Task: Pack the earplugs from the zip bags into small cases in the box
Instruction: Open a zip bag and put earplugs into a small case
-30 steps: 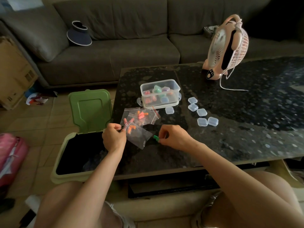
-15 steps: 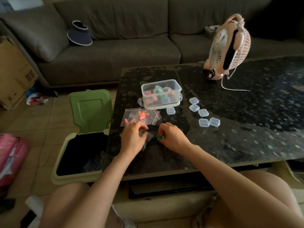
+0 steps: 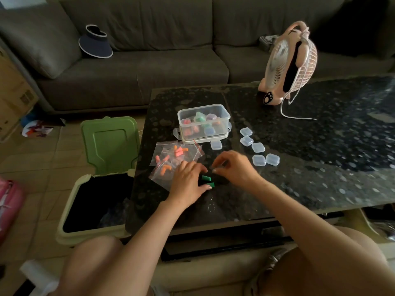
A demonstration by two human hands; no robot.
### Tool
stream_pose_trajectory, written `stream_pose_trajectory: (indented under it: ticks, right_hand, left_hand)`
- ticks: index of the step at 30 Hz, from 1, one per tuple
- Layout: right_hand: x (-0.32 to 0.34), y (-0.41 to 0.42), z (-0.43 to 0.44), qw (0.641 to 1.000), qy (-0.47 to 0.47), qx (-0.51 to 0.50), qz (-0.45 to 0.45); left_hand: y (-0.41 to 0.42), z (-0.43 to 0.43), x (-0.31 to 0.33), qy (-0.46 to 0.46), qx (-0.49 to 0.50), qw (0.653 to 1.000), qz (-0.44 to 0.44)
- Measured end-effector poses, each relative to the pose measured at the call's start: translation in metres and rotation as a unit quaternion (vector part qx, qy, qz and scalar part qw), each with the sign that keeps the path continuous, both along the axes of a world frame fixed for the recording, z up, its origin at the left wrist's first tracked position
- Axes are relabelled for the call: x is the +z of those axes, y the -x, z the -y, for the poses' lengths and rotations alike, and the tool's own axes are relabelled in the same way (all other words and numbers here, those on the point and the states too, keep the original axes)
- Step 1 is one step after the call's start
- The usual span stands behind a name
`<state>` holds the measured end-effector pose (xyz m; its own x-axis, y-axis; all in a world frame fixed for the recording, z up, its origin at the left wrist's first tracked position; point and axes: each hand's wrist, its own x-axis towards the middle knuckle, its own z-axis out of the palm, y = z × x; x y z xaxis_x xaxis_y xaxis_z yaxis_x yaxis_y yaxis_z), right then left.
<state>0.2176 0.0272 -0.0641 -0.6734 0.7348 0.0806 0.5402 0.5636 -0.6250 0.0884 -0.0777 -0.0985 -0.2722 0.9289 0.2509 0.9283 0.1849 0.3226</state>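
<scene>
One view: head-worn, wide-angle, seated height, pitched forward and down. Table (image 3: pixel 320 167) close, filling centre to 3 o'clock. Left hand (image 3: pixel 188 178) and right hand (image 3: pixel 233 167) reach in from 6 o'clock. Sofa (image 3: pixel 149 71) far, at 12 o'clock. Frame edges bow.

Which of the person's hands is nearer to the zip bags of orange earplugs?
Left. The left hand lies over the right edge of the zip bags; the right hand is further right, apart from them.
</scene>
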Motion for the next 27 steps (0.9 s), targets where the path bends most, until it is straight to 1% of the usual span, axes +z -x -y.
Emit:
stream_pose_trajectory:
  ticks: [5, 7, 12, 15, 18, 20, 24, 27]
  right_hand:
    - [0.027, 0.009, -0.038, 0.996, 0.052, -0.069, 0.019]
    - [0.024, 0.023, -0.055, 0.994, 0.048, -0.094, 0.027]
    - [-0.005, 0.055, -0.076, 0.982, 0.021, -0.157, 0.104]
    - [-0.016, 0.064, -0.077, 0.976, 0.013, -0.185, 0.112]
    - [-0.018, 0.064, -0.078, 0.976, 0.014, -0.181, 0.119]
    - [-0.015, 0.061, -0.078, 0.978, 0.036, -0.173, 0.11]
    - [-0.009, 0.046, -0.071, 0.977, 0.132, -0.164, 0.016]
    - [-0.004, 0.031, -0.058, 0.972, 0.175, -0.158, 0.005]
  left_hand:
    - [0.0, -0.005, 0.002, 0.016, -0.017, 1.0, 0.005]
    - [0.001, -0.006, 0.003, 0.015, -0.017, 1.0, 0.009]
    - [0.0, -0.003, 0.001, 0.03, -0.032, 0.999, -0.003]
    - [0.002, -0.003, 0.001, 0.027, -0.04, 0.999, -0.014]
    - [0.004, -0.003, 0.003, 0.019, -0.041, 0.999, -0.013]
    - [0.003, -0.003, 0.005, 0.021, -0.04, 0.999, -0.01]
    - [-0.001, -0.004, 0.005, 0.015, -0.045, 0.999, -0.005]
    - [-0.004, -0.004, 0.003, 0.001, -0.04, 0.999, 0.002]
